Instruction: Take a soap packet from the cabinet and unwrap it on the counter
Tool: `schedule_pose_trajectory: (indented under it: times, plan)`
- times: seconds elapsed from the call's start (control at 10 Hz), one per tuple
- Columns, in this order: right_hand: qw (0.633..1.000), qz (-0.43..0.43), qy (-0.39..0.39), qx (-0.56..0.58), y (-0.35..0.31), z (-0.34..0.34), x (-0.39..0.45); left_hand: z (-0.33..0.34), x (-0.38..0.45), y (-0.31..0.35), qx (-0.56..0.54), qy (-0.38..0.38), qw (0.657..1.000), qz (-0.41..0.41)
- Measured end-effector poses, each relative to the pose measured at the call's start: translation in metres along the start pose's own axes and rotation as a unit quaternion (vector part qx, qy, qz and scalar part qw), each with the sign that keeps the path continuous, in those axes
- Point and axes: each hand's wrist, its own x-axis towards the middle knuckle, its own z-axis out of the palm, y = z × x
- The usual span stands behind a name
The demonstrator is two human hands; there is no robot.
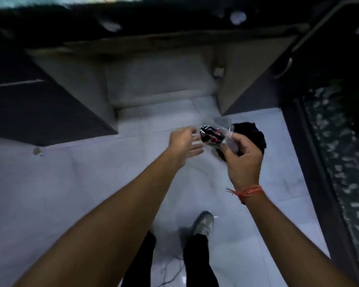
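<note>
My right hand (241,157) grips a soap packet (212,136), a dark wrapper with red and white print and a clear crinkled plastic end, held at mid-height above the floor. Just left of the packet is my left hand (184,145), blurred, with its fingers spread and nothing in it; whether the fingertips touch the packet I cannot tell. The cabinet (160,79) below the dark counter (133,19) stands open, both doors swung outward, its pale inside bare. An orange thread is tied round my right wrist.
The left cabinet door (39,104) and right door (257,79) jut toward me. A dark cloth (255,133) lies on the white tiled floor (71,193) behind my right hand. A dark patterned panel (336,152) runs along the right. My shoe (204,223) is below.
</note>
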Motion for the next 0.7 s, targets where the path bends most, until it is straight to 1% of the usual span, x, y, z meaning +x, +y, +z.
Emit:
schedule_pose_trajectory:
  times: [0.1,0.2,0.3,0.4,0.5,0.6,0.7]
  plan:
    - [0.995,0.031,0.093,-0.013,0.060,-0.037,0.010,0.053,0.044,-0.055,0.133,0.060,0.982,0.120]
    - [0.988,0.034,0.152,-0.022,0.108,-0.068,0.030,0.102,0.072,-0.088,0.208,0.041,0.957,0.196]
    - [0.980,0.039,0.191,-0.028,0.153,-0.082,0.049,0.140,0.095,-0.103,0.218,0.005,0.951,0.219]
    - [0.974,0.050,0.219,-0.030,0.198,-0.078,0.073,0.163,0.134,-0.125,0.240,-0.011,0.945,0.222]
    - [0.969,0.069,0.228,-0.061,0.256,-0.067,0.108,0.177,0.184,-0.145,0.283,-0.008,0.935,0.215]
    - [0.977,0.057,0.123,-0.164,0.329,-0.040,0.143,0.178,0.227,-0.162,0.315,-0.010,0.922,0.226]
    - [0.948,0.065,-0.050,-0.307,0.390,-0.010,0.151,0.173,0.263,-0.174,0.316,0.008,0.926,0.207]
